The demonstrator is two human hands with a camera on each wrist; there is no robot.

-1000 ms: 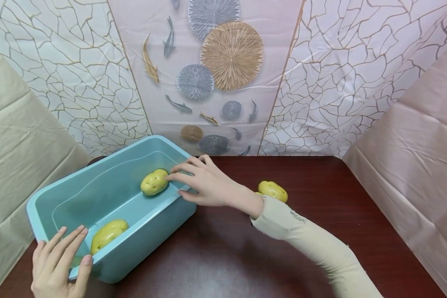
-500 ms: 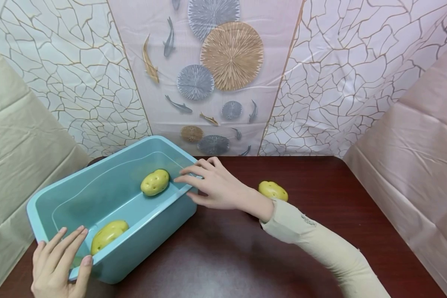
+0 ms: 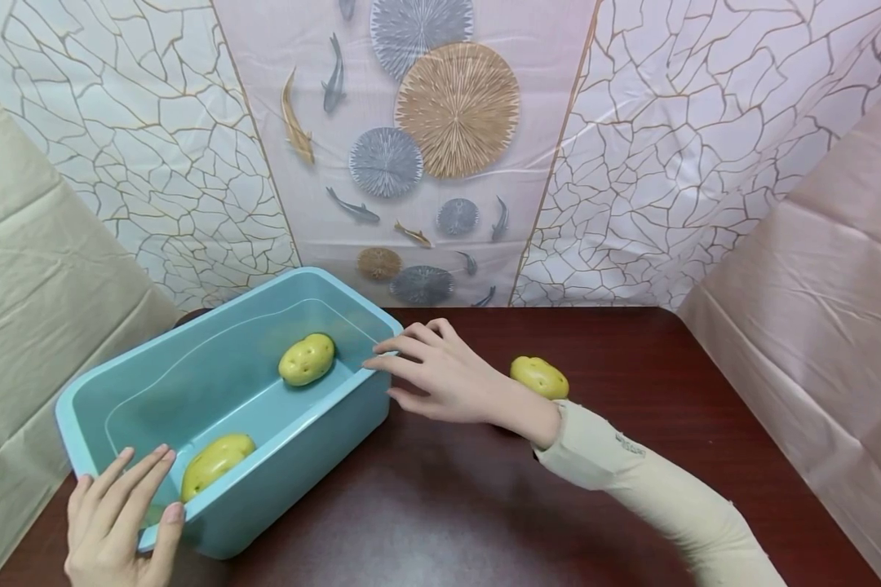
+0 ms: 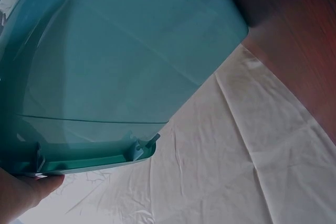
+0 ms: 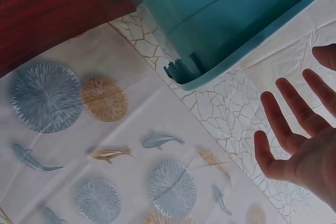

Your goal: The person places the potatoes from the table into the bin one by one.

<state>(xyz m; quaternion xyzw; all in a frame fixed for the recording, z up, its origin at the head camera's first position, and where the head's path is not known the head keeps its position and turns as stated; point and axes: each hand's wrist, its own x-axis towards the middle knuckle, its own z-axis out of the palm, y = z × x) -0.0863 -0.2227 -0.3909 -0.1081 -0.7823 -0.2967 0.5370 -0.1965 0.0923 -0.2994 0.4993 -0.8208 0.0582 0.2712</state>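
A blue plastic bin (image 3: 294,456) stands slanted on the left of the table. Two yellow potatoes lie inside: one potato (image 3: 307,359) towards the far end, another potato (image 3: 217,465) at the near end. My left hand (image 3: 117,522) rests at the bin's near end, its straight fingers reaching over the rim and the thumb at the near corner; the left wrist view shows the thumb (image 4: 50,186) against the rim. Beside the far right rim hovers my right hand (image 3: 440,375), fingers spread and bent a little, holding nothing; its bare palm (image 5: 320,166) shows in the right wrist view.
Behind my right wrist a third potato (image 3: 539,377) lies on the dark red-brown table (image 3: 631,456), partly covered by the forearm. A patterned cloth (image 3: 455,244) hangs along the back. Beige cloth (image 3: 800,326) closes off the right side, with more on the left.
My right hand has drawn back to the right and slightly nearer, away from the potato at the bin's far end and from over the bin. The left hand and bin have stayed put.
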